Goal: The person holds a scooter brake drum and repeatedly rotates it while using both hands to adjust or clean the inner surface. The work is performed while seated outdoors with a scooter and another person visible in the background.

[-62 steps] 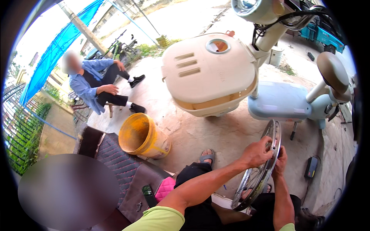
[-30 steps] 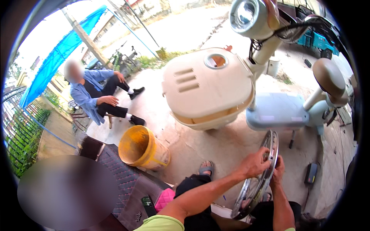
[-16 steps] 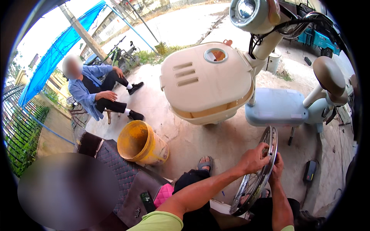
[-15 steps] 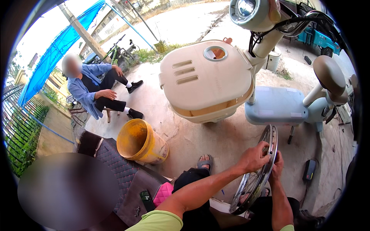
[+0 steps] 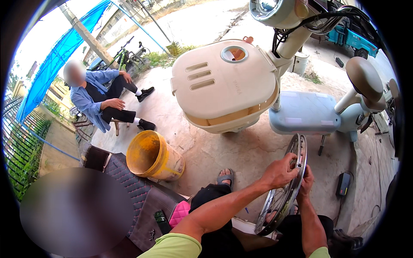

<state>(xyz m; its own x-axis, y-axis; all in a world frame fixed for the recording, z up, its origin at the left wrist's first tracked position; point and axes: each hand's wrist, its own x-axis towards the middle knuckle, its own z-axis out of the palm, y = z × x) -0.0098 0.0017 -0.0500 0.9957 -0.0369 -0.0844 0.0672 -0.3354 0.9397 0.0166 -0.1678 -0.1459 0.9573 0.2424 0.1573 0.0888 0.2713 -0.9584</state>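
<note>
A bare metal wheel rim with spokes [image 5: 267, 215] stands upright between my legs. My left hand [image 5: 284, 170] is closed on the upper part of the rim from the left, fingertips at its inner edge. My right hand [image 5: 303, 182] grips the same rim from the right, just lower, partly hidden behind it. A cream and pale blue electric scooter [image 5: 223, 90] stands before me with its front basket lid in view. A pink quilted pad [image 5: 180, 213], a dark phone [image 5: 161, 222] and some keys [image 5: 151, 234] lie on the dark seat beside me.
A yellow bucket [image 5: 155, 157] sits at my left front. Behind it, another person [image 5: 92, 96] in a blue shirt sits on a small chair. A black charger [image 5: 343, 184] lies on the floor at right. Bicycles [image 5: 129, 56] and a turquoise three-wheeler [image 5: 344, 36] stand farther back.
My view has shifted slightly, moving the scene a little within the frame. The rim and both hands keep nearly the same grip, with only slight finger movement.
</note>
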